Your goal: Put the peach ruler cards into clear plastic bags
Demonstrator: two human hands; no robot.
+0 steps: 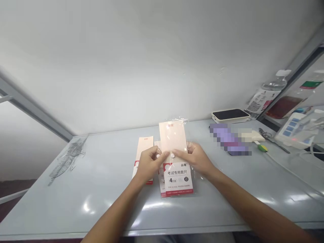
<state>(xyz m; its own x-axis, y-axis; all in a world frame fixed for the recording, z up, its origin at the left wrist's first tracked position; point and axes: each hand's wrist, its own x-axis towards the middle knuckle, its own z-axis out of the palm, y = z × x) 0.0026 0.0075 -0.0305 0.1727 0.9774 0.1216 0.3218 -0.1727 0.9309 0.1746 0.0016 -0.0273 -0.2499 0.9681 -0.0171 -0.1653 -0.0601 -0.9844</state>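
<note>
Front packet [173, 138] pinched between two thumbs over the counter [108, 199]

The front packet is a clear sleeve at the middle of the counter, with a plain cream upper part and a white label below, edged in red and printed with Chinese characters, a 4 and a 20. The left hand [149, 164] pinches its left edge, thumb on the front and fingers curled partly out of sight. The right hand [199, 161] pinches its right edge, the thumb tip just beside a white button [172, 155]. Whether the packet's lower edge rests on the counter, I cannot tell.

A second packet [162, 189] lies behind the front one, mostly covered and showing along its left side; I cannot tell whether the left hand grips it too. A third packet [145, 145] lies farther left, partly hidden by the left hand.

Well apart at the left lies a transparent item [69, 158] with dark markings. To the right are a phone [231, 114] near the wall [141, 74], a blurred purple item [229, 140], a white cable [286, 167] with a green and yellow end, and a clear bottle [268, 91] with a white cap.
</note>
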